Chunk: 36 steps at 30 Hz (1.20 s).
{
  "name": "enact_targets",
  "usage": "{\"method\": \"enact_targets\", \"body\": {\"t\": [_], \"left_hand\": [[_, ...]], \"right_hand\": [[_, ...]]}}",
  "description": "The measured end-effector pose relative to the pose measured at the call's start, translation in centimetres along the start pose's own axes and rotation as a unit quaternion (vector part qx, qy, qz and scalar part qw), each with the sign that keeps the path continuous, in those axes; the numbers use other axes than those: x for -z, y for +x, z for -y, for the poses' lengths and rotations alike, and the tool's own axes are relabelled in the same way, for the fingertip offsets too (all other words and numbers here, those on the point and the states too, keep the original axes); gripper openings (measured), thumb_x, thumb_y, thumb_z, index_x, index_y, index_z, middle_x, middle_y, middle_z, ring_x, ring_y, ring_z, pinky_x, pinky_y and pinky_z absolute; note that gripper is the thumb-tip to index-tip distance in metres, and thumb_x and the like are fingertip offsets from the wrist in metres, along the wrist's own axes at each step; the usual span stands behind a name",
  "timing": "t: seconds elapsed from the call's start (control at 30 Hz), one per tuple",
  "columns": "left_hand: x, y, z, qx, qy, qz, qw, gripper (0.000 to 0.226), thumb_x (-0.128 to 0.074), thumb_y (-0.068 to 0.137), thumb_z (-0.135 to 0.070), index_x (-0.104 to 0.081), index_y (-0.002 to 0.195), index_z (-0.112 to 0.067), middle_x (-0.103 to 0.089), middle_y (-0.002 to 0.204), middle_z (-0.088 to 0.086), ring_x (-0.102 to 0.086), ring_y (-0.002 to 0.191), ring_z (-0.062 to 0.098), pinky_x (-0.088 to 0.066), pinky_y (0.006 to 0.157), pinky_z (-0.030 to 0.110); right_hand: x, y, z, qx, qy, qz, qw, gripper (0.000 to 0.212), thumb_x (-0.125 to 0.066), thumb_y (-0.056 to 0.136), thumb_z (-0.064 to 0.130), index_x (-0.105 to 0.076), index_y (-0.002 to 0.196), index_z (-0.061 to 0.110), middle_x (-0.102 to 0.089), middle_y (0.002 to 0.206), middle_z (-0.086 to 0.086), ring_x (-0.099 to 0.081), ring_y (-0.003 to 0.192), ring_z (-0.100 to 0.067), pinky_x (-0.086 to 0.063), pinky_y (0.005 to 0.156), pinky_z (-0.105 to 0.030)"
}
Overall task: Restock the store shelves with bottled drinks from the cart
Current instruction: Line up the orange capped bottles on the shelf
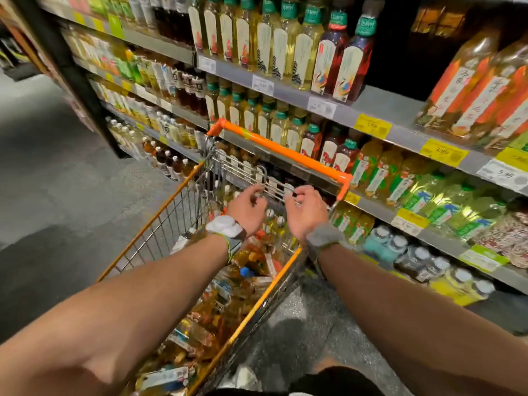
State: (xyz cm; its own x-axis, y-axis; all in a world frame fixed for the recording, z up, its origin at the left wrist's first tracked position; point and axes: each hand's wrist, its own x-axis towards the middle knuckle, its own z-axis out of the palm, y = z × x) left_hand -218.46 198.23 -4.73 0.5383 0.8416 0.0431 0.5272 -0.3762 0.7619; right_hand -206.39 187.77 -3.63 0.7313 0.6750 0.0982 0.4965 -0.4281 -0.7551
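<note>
Over the handle end of the cart [160, 232], both arms reach out, hands side by side and just apart.

- Left hand [248, 207]: fingers loosely curled, nothing in them; it hovers just short of the wire flap [243, 170] under the cart's orange handle [280, 150].
- Right hand [307, 208]: fingers curled at the flap's near edge. Cannot tell whether they hook a wire or only hover; motion blur.
- Bottles [228, 295]: heaped in the cart basket, yellow and amber liquid, most lying down, long axes at mixed angles. None is in a hand.
- Shelves [385, 110]: along the cart's right side, rows upright and mostly full.

Key relation: the bottles lie below the hands and back toward the person, so both hands sit beyond the stock, not above a clear grip. The left hand is over the middle of the basket. The right is over the cart's shelf-side rim, nearer the shelves.

Judgement: no pick begun. The next grasp likely needs a hand to drop and pull back, with fingers set across a bottle's long axis.
</note>
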Motion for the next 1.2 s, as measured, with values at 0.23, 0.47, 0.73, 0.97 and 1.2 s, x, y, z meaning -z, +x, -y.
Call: {"method": "enact_targets", "body": {"t": [0.23, 0.47, 0.73, 0.97, 1.2], "left_hand": [[-0.4, -0.5, 7.6, 0.094, 0.001, -0.001, 0.996, 0.034, -0.052, 0.102, -0.019, -0.063, 0.134, -0.016, -0.062, 0.075, 0.001, -0.054, 0.060, 0.012, -0.036, 0.054, 0.024], [-3.3, 0.0, 11.7, 0.179, 0.012, 0.032, 0.983, 0.039, -0.052, 0.100, -0.020, -0.058, 0.139, -0.021, -0.063, 0.086, -0.003, -0.063, 0.075, 0.024, -0.045, 0.066, 0.028], [-5.1, 1.5, 14.0, 0.269, 0.016, 0.038, 0.962, 0.041, -0.060, 0.096, -0.025, -0.059, 0.137, -0.023, -0.071, 0.120, 0.007, -0.068, 0.099, 0.026, -0.048, 0.081, 0.025], [-7.1, 2.5, 16.1, 0.353, 0.024, 0.090, 0.931, 0.053, -0.064, 0.097, -0.025, -0.047, 0.147, -0.023, -0.052, 0.148, 0.011, -0.058, 0.128, 0.031, -0.051, 0.105, 0.042], [-8.7, 5.4, 17.5, 0.355, 0.062, 0.102, 0.927, 0.068, -0.063, 0.095, -0.024, -0.033, 0.156, -0.017, -0.036, 0.155, 0.011, -0.040, 0.142, 0.034, -0.037, 0.116, 0.043]], "right_hand": [[-7.7, 0.6, -1.4, 0.029, -0.021, 0.112, 0.993, 0.030, -0.062, 0.098, 0.025, -0.059, 0.117, 0.002, -0.060, 0.115, -0.017, -0.060, 0.103, -0.034, -0.040, 0.082, -0.031], [-12.0, 3.4, -5.2, 0.003, -0.132, 0.220, 0.967, 0.047, -0.050, 0.101, 0.042, -0.051, 0.134, 0.009, -0.056, 0.130, -0.013, -0.057, 0.111, -0.035, -0.045, 0.082, -0.038], [-15.3, 6.3, -7.8, -0.028, -0.253, 0.363, 0.896, 0.041, -0.059, 0.098, 0.031, -0.058, 0.128, 0.004, -0.061, 0.128, -0.015, -0.061, 0.109, -0.034, -0.047, 0.079, -0.036], [-18.5, 5.5, -8.3, -0.033, -0.355, 0.375, 0.856, 0.032, -0.071, 0.088, 0.025, -0.064, 0.115, 0.009, -0.067, 0.115, -0.009, -0.068, 0.107, -0.031, -0.056, 0.081, -0.038], [-19.4, 6.4, -10.0, -0.032, -0.313, 0.405, 0.858, 0.041, -0.070, 0.086, 0.032, -0.061, 0.121, 0.011, -0.061, 0.123, -0.015, -0.058, 0.118, -0.036, -0.049, 0.093, -0.042]]}}
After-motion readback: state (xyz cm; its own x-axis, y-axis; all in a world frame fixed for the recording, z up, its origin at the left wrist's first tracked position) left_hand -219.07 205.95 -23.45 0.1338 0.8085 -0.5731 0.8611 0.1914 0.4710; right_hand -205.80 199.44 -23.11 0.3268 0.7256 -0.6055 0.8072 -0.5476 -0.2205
